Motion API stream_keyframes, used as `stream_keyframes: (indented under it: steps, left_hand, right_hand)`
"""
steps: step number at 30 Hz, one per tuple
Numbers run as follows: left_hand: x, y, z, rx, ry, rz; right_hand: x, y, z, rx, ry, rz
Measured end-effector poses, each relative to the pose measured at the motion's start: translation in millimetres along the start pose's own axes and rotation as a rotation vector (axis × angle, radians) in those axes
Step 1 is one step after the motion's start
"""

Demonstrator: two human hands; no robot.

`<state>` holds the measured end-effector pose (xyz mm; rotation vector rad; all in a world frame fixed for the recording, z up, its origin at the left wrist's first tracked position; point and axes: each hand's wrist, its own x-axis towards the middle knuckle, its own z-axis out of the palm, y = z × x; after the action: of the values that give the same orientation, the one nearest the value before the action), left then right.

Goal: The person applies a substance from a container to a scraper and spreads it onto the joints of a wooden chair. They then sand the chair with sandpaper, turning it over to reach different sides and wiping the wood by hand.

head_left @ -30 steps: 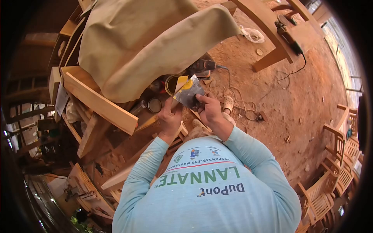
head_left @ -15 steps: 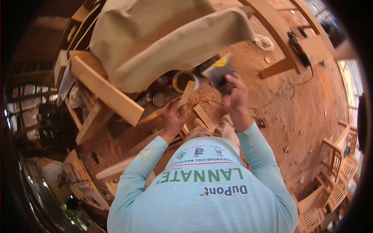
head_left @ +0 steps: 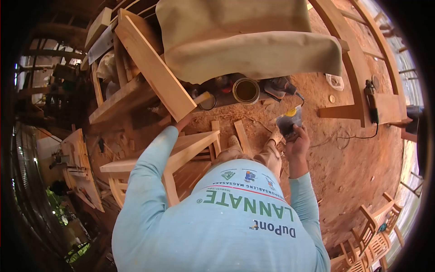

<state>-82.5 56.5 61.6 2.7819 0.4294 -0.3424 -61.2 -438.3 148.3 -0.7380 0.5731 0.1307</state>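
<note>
My right hand (head_left: pixel 297 144) grips a thin dark flat plate (head_left: pixel 289 122) with yellow paste near its top edge. My left hand (head_left: pixel 183 123) is partly hidden under the end of a long wooden board (head_left: pixel 156 68), and its fingers do not show. Just past that board's end, a short stick (head_left: pixel 202 97) with a yellowish tip pokes out beside a small round can (head_left: pixel 208 102); whether my left hand holds it is hidden. To the right stands an open tin (head_left: pixel 246 90) with brownish-yellow contents.
A corded power tool (head_left: pixel 279 87) lies right of the tin. A beige sheet (head_left: pixel 253 52) drapes above. A wooden chair (head_left: pixel 190 147) stands below my left arm. Large wooden frame pieces (head_left: pixel 349 59) are at upper right, slatted chairs (head_left: pixel 376 231) at lower right.
My left hand has moved left, under the board's end, and the stick is now beside the small can. My right hand has lowered with the plate. The view has shifted.
</note>
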Motion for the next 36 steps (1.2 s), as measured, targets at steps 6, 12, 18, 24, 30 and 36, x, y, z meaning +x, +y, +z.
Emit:
stream_keyframes:
  steps: [6,12,18,24,30,36]
  left_hand:
    - [52,-26,46,0.088,0.2,0.148]
    - [87,-8,79,0.181,0.45,0.289]
    - [87,27,67,0.099,0.438,0.202]
    - [61,41,46,0.085,0.359,0.275]
    - [29,64,38,0.211,0.167,0.483]
    - [34,70,28,0.323,0.047,0.502]
  right_hand:
    - [-17,-2,37,-0.048,0.035,0.009]
    - [2,13,5,-0.017,-0.042,0.026]
    - [-4,11,8,-0.009,-0.009,0.007]
    - [-5,8,4,-0.025,0.009,0.005]
    - [-1,10,3,-0.04,-0.004,0.059]
    - [7,16,3,0.032,0.0,0.025]
